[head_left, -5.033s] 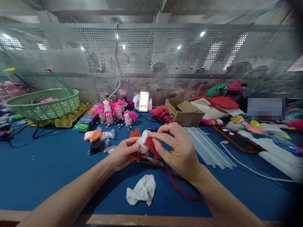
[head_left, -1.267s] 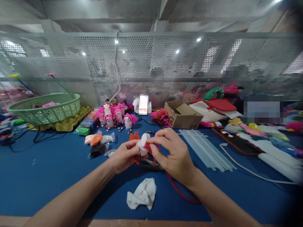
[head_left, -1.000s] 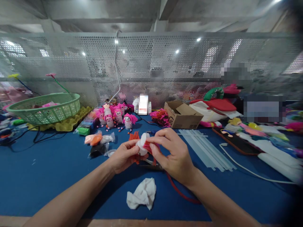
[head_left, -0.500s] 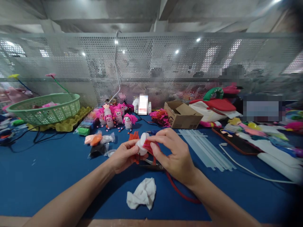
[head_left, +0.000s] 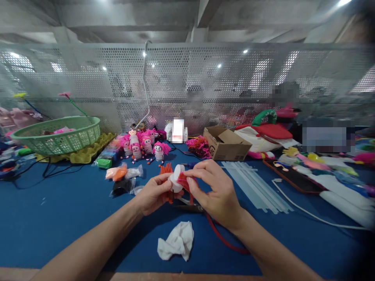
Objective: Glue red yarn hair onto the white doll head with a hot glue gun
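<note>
Mid-frame, the left hand (head_left: 154, 193), curled nearly closed, pinched the white doll (head_left: 176, 184); the right hand (head_left: 218, 191) pinched red yarn (head_left: 182, 178) at its end. The doll looked light, stiff, slick, best gripped by its sides; the yarn, soft. Scissors (head_left: 195, 208) lay below, tissue (head_left: 177, 242) nearer the bottom edge (head_left: 140, 276); leftward looked roomier.

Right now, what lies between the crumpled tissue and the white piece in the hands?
The head view shows scissors between the tissue and the white piece, with blue table nearer the tissue.
</note>
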Motion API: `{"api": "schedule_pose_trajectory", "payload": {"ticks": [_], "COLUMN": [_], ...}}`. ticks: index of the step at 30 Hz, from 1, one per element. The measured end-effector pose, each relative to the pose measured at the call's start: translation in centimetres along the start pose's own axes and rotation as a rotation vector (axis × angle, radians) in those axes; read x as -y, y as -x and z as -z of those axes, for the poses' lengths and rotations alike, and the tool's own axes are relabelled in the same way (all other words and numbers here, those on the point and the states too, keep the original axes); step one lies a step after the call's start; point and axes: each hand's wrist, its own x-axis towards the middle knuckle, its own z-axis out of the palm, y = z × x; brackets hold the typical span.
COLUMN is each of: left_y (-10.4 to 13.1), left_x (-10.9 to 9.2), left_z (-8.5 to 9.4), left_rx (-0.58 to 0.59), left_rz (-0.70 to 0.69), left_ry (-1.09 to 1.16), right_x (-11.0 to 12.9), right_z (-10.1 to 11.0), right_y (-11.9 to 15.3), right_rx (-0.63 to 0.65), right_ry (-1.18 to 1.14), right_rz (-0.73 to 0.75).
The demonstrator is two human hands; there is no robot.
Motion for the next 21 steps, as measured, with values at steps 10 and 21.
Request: {"api": "schedule_pose_trajectory", "payload": {"ticks": [10, 21], "left_y": [0.0, 0.6], "left_x": [-0.1, 0.1], "left_z": [0.0, -0.3], "left_rx": [0.013, 0.092], "left_rz": [-0.022, -0.008], "left_ry": [-0.020, -0.199], "right_x": [0.1, -2.7], "right_z": [0.3, -1.3], "right_y": [-0.1, 0.1], "right_rx": [-0.030, 0.498], "right_ry": [-0.130, -0.613], "right_rz": [-0.107, -0.771]}}
